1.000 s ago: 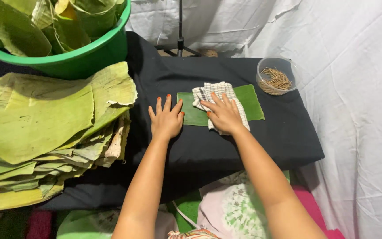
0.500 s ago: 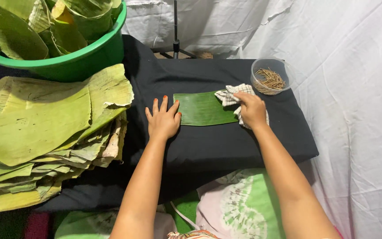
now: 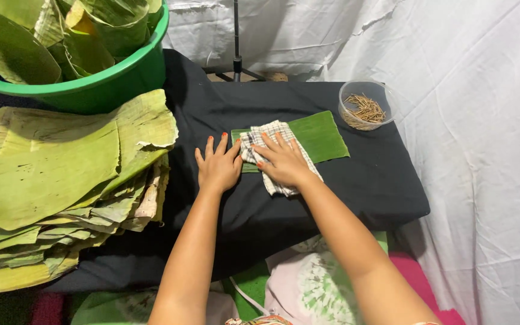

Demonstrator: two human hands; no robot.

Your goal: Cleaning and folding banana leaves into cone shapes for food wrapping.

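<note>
Leaf piece: a cut rectangle of dark green leaf (image 3: 320, 135) lies flat on the black surface (image 3: 356, 186), its left part under the cloth.
Right hand: the right hand (image 3: 281, 159) presses a checked cloth (image 3: 272, 150) onto the leaf, fingers (image 3: 266, 141) spread flat, gripping nothing.
Left hand: the left hand (image 3: 218, 165) lies palm down just beside the leaf's left end, fingers wide, thumb touching the cloth's edge.
Handling: the leaf looks thin, light and limp, likely to split along its grain; best steadied flat or lifted by an edge.
Nearby: a clear bowl of thin sticks (image 3: 363, 108) stands at the far right corner.
Left side: a stack of large leaves (image 3: 55, 180) and a green tub (image 3: 91, 84) with more.
</note>
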